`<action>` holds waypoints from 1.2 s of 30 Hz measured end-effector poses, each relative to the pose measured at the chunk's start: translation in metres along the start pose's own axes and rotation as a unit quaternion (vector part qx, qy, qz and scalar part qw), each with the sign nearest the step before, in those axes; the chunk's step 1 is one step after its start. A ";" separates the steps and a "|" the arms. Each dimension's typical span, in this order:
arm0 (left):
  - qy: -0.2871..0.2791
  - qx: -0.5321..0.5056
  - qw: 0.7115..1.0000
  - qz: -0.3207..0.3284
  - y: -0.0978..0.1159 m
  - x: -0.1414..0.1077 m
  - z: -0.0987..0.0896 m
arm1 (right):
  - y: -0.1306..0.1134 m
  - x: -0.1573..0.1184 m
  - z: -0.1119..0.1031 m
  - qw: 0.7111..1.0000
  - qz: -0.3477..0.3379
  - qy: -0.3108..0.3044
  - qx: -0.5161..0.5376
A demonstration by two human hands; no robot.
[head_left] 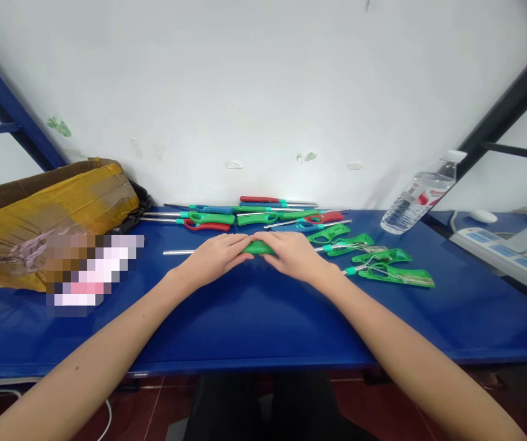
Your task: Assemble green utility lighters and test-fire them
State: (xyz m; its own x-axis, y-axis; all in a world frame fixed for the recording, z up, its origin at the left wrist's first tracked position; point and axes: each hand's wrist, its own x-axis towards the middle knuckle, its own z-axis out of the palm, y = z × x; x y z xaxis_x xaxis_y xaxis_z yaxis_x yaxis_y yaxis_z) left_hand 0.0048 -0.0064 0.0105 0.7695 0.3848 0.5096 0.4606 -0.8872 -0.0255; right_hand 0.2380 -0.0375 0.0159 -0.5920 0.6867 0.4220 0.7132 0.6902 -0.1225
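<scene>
A green-handled lighter is being held roughly level at the middle of the glossy blue surface. Its handle is being gripped from either end by the left hand and the right hand, with the fingers of both curled closely around it; the contact underneath is being hidden. The paired hold is probably being used to steady the smooth, rounded plastic and spread pressure along it. A slim metal rod, apparently its own, is being pointed leftward, clear of the grip.

Thin green half-casings are being laid out on the right, some showing wires and fittings, perhaps so that loose parts are being contained. Whole lighters in red, green and blue are being lined up near the wall, presumably to free working room. A creased cardboard box is being bound by shiny yellow tape.
</scene>
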 end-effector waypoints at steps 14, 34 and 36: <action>0.236 -0.155 0.917 -0.280 0.011 0.013 -0.001 | -0.008 0.009 -0.005 0.690 0.238 -0.032 0.683; 0.066 -0.723 0.557 -0.403 0.039 0.023 0.010 | -0.032 0.010 -0.003 0.607 0.319 -0.136 0.715; 0.066 -0.724 0.555 -0.403 0.039 0.023 0.009 | -0.032 0.010 -0.003 0.609 0.324 -0.134 0.712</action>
State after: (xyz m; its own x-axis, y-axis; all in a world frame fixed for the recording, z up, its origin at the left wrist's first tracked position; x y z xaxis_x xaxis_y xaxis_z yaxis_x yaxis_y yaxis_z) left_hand 0.0450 -0.0300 0.0139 0.4886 0.8682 -0.0864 -0.2802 0.2499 0.9269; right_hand 0.2102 -0.0538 0.0265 -0.5357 0.8011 -0.2669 -0.1052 -0.3769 -0.9203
